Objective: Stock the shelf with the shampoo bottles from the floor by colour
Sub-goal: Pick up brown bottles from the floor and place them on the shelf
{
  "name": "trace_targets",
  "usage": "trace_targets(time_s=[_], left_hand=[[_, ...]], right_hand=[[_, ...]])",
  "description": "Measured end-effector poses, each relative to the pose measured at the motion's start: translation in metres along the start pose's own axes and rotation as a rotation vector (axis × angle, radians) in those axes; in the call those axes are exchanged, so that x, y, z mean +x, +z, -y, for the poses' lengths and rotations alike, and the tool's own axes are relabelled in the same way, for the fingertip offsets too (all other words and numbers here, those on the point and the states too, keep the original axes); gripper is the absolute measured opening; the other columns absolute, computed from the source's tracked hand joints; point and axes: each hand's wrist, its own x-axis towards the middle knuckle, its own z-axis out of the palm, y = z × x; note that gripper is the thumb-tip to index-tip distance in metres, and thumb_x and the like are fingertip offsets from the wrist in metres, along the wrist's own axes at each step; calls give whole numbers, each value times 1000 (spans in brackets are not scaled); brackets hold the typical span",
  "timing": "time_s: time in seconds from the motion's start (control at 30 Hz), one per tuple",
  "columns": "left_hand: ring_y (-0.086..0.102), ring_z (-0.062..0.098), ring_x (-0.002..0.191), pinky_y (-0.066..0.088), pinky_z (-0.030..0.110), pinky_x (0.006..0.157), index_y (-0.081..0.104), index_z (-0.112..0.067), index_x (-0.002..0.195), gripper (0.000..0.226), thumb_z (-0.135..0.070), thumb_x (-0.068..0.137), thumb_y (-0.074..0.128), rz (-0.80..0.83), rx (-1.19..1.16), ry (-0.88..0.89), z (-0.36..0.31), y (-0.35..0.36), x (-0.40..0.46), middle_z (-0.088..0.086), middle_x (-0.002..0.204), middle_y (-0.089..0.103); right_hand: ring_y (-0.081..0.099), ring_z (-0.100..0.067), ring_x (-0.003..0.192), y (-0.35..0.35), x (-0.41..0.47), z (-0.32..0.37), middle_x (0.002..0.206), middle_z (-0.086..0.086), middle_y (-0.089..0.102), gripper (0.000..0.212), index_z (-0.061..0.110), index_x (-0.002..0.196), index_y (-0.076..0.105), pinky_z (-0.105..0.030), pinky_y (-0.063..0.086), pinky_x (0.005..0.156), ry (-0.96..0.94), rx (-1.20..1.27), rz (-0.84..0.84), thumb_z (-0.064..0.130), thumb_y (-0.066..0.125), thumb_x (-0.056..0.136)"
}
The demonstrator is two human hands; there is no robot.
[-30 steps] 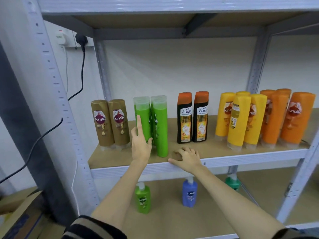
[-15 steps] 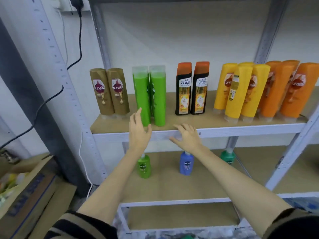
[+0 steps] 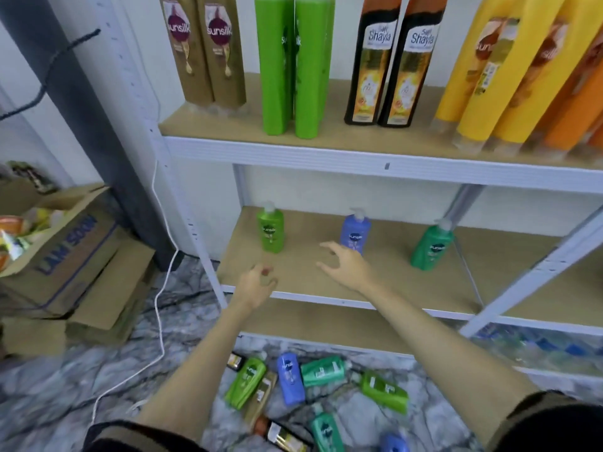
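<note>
I see both hands out in front of the middle shelf (image 3: pixel 326 288), neither one holding anything. My left hand (image 3: pixel 256 283) has its fingers (image 3: pixel 266 272) loosely curled over the shelf's near edge; my right hand (image 3: pixel 347 265) has its fingers spread and bent, released, just in front of the blue pump bottle (image 3: pixel 355 230).

The shampoo bottles on the floor (image 3: pixel 313 389) lie well below and nearer than both hands, a loose heap of green, blue, teal and brown ones tipped on their sides on the marbled floor (image 3: pixel 65 386).

The middle shelf carries three upright pump bottles: a light green pump bottle (image 3: pixel 270 230) at the left, the blue one in the middle, a teal pump bottle (image 3: pixel 431 247) at the right, well apart from each other. The upper shelf (image 3: pixel 326 151) holds brown, green, black, yellow and orange bottles in colour groups. At the far left an open cardboard box (image 3: pixel 70 252) on the floor holds blurred packets.
</note>
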Motion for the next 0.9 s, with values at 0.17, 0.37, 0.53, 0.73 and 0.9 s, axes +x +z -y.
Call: trace_targets(time_s=[0.17, 0.37, 0.53, 0.73, 0.9], left_hand=[[54, 34, 105, 41, 35, 91, 54, -1, 114, 27, -10, 89, 56, 57, 20, -122, 107, 74, 27, 18, 115, 57], [55, 34, 107, 42, 29, 89, 58, -8, 100, 11, -13, 92, 52, 87, 31, -241, 250, 185, 59, 19, 115, 58], [54, 30, 111, 41, 31, 93, 56, -4, 115, 31, -12, 85, 60, 32, 49, -250, 363, 258, 84, 17, 117, 58], [59, 26, 105, 39, 26, 88, 58, -2, 113, 28, -11, 87, 59, -53, 59, -237, 458, 321, 95, 14, 117, 61], [59, 30, 100, 44, 32, 86, 60, -8, 112, 27, -13, 86, 58, -120, 63, -270, 505, 338, 73, 16, 113, 62]], right_hand=[[52, -20, 94, 110, 18, -84, 117, -11, 58, 46, 17, 131, 49, -22, 36, 81, 107, 67, 166, 26, 61, 88], [60, -25, 97, 284, 47, -190, 108, -14, 61, 47, 19, 129, 50, -28, 46, 82, 183, 149, 276, 20, 64, 85], [50, -16, 83, 415, 73, -253, 85, -9, 54, 49, 16, 130, 50, -18, 36, 72, 123, 191, 330, 22, 66, 85], [42, -4, 52, 539, 98, -284, 66, 7, 48, 48, 19, 132, 45, -8, 37, 40, 119, 316, 378, 20, 63, 87], [61, -25, 89, 599, 87, -277, 124, -5, 50, 70, 31, 145, 22, -32, 54, 48, 205, 426, 463, 24, 62, 88]])
